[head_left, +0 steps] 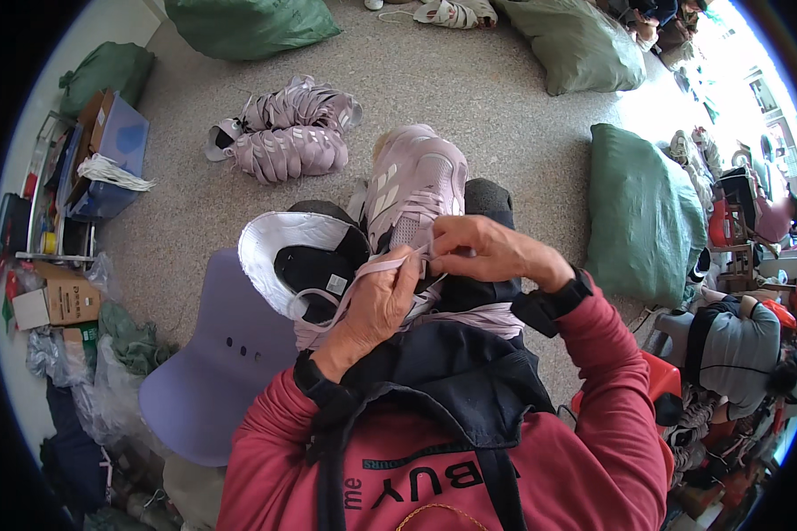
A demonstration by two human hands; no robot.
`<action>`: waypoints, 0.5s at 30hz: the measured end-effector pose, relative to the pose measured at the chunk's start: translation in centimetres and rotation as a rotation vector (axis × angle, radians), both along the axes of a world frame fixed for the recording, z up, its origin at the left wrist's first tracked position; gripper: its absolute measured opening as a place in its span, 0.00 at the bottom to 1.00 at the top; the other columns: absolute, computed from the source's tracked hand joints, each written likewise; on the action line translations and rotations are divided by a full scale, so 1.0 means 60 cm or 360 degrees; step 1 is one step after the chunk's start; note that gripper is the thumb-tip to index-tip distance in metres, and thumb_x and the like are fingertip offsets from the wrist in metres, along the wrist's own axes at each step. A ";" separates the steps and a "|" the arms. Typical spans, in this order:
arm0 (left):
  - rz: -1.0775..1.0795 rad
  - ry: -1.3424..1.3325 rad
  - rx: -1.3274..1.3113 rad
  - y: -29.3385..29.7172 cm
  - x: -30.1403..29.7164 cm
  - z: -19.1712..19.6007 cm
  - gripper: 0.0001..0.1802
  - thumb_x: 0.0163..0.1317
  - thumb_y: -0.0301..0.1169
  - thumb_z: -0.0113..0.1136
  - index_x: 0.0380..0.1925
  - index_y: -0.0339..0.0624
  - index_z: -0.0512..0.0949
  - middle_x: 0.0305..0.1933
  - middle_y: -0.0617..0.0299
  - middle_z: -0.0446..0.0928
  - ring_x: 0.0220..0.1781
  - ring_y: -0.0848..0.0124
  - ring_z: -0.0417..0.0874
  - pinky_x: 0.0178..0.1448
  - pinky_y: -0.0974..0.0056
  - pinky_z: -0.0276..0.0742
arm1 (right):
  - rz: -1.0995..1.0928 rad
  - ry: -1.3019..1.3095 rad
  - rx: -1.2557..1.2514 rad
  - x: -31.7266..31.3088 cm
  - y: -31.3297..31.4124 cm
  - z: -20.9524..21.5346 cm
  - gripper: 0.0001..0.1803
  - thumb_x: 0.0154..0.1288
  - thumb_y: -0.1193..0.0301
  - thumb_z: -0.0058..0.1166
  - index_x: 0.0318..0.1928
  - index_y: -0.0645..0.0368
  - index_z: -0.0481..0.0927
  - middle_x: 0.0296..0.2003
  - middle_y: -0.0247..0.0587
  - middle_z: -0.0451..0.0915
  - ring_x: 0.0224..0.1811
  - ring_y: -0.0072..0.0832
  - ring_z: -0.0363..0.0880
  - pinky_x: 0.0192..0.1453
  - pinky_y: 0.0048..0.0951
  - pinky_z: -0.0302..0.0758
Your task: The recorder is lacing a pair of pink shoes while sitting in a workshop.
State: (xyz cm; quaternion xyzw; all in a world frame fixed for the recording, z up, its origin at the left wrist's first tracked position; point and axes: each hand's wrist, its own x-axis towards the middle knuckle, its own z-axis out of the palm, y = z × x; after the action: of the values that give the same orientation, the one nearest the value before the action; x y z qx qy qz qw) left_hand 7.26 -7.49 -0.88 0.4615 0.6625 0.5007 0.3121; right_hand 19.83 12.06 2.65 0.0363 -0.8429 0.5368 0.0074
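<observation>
Here | our left hand [374,301] and right hand [491,248] both pinch the pink shoelace [379,266] | pink sneaker [412,190] lies at twelve o'clock from them, toe outward, long axis twelve-to-six | right hand nearer

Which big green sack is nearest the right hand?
The green sack at mid-height on the picture's right side; the other big sacks sit farther from the right hand, along the top and upper left.
</observation>
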 end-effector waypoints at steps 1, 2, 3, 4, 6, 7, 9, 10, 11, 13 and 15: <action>-0.0016 -0.0069 0.0014 -0.001 -0.002 -0.004 0.19 0.80 0.40 0.46 0.36 0.36 0.77 0.29 0.63 0.77 0.26 0.77 0.77 0.32 0.68 0.74 | -0.0047 0.0048 0.0215 0.009 0.007 0.014 0.10 0.68 0.71 0.61 0.38 0.67 0.80 0.33 0.43 0.74 0.34 0.35 0.76 0.39 0.35 0.72; -0.0090 -0.0203 -0.0053 -0.006 -0.004 -0.003 0.18 0.79 0.41 0.49 0.40 0.36 0.78 0.32 0.64 0.78 0.28 0.78 0.78 0.34 0.70 0.75 | -0.0120 0.0021 0.0333 0.023 0.017 0.037 0.10 0.65 0.71 0.63 0.37 0.67 0.80 0.33 0.43 0.74 0.32 0.36 0.75 0.37 0.35 0.72; -0.0096 -0.0209 -0.0052 -0.009 0.001 -0.003 0.18 0.79 0.41 0.49 0.40 0.36 0.78 0.32 0.64 0.78 0.28 0.78 0.78 0.34 0.70 0.75 | -0.0184 -0.0012 0.0376 0.045 0.030 0.050 0.10 0.64 0.72 0.64 0.36 0.67 0.80 0.32 0.42 0.74 0.30 0.33 0.73 0.33 0.34 0.70; -0.0173 -0.0506 -0.0256 -0.016 0.008 -0.004 0.16 0.78 0.39 0.50 0.42 0.36 0.78 0.33 0.61 0.80 0.30 0.74 0.80 0.36 0.68 0.76 | -0.0287 -0.0158 0.0372 0.065 0.037 0.081 0.09 0.64 0.72 0.63 0.34 0.66 0.81 0.29 0.43 0.74 0.30 0.35 0.74 0.36 0.35 0.71; -0.0263 -0.0936 -0.0463 -0.032 0.012 -0.029 0.19 0.77 0.41 0.54 0.52 0.35 0.76 0.42 0.60 0.83 0.39 0.76 0.83 0.44 0.70 0.80 | -0.0401 -0.0267 0.0339 0.113 0.061 0.115 0.07 0.64 0.73 0.64 0.37 0.65 0.84 0.30 0.37 0.76 0.29 0.24 0.74 0.32 0.29 0.69; -0.0251 -0.0937 -0.0465 -0.038 0.009 -0.040 0.19 0.77 0.41 0.54 0.52 0.35 0.76 0.42 0.60 0.83 0.39 0.76 0.83 0.44 0.70 0.80 | -0.0499 -0.0298 0.0243 0.139 0.075 0.127 0.07 0.65 0.74 0.63 0.37 0.66 0.84 0.32 0.38 0.78 0.31 0.24 0.75 0.34 0.29 0.70; -0.0137 -0.1165 -0.0561 -0.047 0.006 -0.051 0.24 0.76 0.42 0.56 0.60 0.34 0.71 0.48 0.53 0.82 0.45 0.70 0.85 0.52 0.67 0.82 | -0.0792 -0.0234 -0.0058 0.195 0.091 0.158 0.07 0.68 0.73 0.60 0.38 0.65 0.84 0.39 0.38 0.81 0.38 0.27 0.78 0.49 0.29 0.74; -0.0147 -0.1171 -0.0558 -0.045 0.011 -0.049 0.24 0.76 0.42 0.56 0.60 0.34 0.71 0.48 0.53 0.82 0.45 0.70 0.85 0.52 0.67 0.82 | -0.1033 -0.0136 -0.0274 0.236 0.098 0.164 0.08 0.70 0.72 0.58 0.37 0.65 0.84 0.41 0.38 0.81 0.41 0.29 0.79 0.55 0.30 0.75; -0.0063 -0.1236 -0.0496 -0.041 0.017 -0.047 0.24 0.76 0.41 0.57 0.60 0.32 0.71 0.49 0.53 0.83 0.46 0.70 0.85 0.51 0.67 0.82 | -0.1127 0.0003 -0.0403 0.268 0.110 0.168 0.09 0.73 0.70 0.55 0.38 0.63 0.82 0.40 0.37 0.80 0.44 0.29 0.78 0.61 0.33 0.72; 0.0123 -0.1353 -0.0373 -0.037 0.026 -0.038 0.26 0.74 0.39 0.59 0.61 0.29 0.70 0.50 0.53 0.83 0.46 0.71 0.85 0.49 0.69 0.82 | -0.1213 0.0152 -0.0534 0.318 0.139 0.171 0.10 0.76 0.68 0.52 0.39 0.62 0.81 0.39 0.35 0.78 0.46 0.30 0.77 0.67 0.37 0.70; 0.0147 -0.1334 -0.0328 -0.031 0.025 -0.032 0.27 0.73 0.39 0.61 0.62 0.28 0.69 0.52 0.54 0.82 0.49 0.73 0.84 0.53 0.68 0.81 | -0.0971 0.0621 -0.1127 0.356 0.172 0.175 0.09 0.79 0.67 0.47 0.46 0.59 0.75 0.36 0.33 0.71 0.46 0.31 0.72 0.73 0.43 0.64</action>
State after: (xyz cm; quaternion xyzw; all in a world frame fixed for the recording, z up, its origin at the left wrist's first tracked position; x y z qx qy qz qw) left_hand 8.79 -9.38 -2.81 0.1547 0.5451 0.5894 0.5758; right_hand 41.21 22.36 13.16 -0.1166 -0.5643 0.7464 0.3331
